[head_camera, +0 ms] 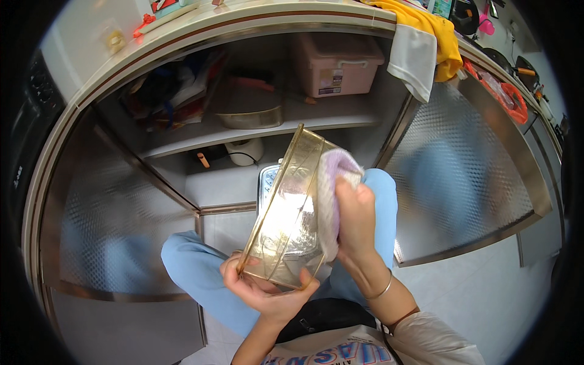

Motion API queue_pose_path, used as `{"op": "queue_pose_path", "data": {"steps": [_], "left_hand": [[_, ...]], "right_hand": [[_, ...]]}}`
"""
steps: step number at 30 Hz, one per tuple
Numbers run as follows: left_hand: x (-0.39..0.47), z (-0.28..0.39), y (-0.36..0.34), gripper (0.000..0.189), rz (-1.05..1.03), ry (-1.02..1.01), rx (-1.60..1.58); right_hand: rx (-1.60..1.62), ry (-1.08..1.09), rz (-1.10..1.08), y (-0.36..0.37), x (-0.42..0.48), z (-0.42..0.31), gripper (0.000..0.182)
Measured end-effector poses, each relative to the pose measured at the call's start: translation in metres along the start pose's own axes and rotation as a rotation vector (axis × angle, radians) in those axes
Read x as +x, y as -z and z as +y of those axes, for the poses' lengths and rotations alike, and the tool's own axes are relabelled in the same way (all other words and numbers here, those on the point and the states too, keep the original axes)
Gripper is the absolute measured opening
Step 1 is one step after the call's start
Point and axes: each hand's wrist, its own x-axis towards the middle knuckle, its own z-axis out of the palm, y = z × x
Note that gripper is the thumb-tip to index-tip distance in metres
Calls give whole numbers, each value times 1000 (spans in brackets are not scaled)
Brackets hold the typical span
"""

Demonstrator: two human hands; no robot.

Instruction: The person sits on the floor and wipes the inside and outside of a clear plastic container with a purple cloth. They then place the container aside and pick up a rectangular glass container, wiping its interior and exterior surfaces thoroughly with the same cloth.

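Observation:
A clear, amber-tinted plastic container (285, 214) is tilted in front of me, above my lap. My left hand (273, 292) grips its near end, fingers on the rim and thumb at the opposite edge. In my right hand (358, 216) is a folded white and lilac cloth (328, 205), pressed against the container's right side. Part of that side is hidden by the cloth. Behind the container shows a piece of a metallic tray or lid (265, 180), mostly covered.
An open cabinet holds a pink lidded box (340, 68) and a rounded container (250, 116) on its shelf (273, 134); a white appliance (245, 150) sits below. Textured glass doors (465, 173) stand open on both sides. A yellow and white cloth (422, 50) hangs over the counter edge.

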Motion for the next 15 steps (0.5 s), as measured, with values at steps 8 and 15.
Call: {"op": "queue_pose_path", "data": {"steps": [8, 15], "left_hand": [[0, -14, -6, 86, 118, 177, -153], [6, -13, 0, 77, 122, 144, -161]], "right_hand": [[-303, -47, -337, 12, -62, 40, 22], [-28, -145, -298, 9, -64, 34, 26]]}}
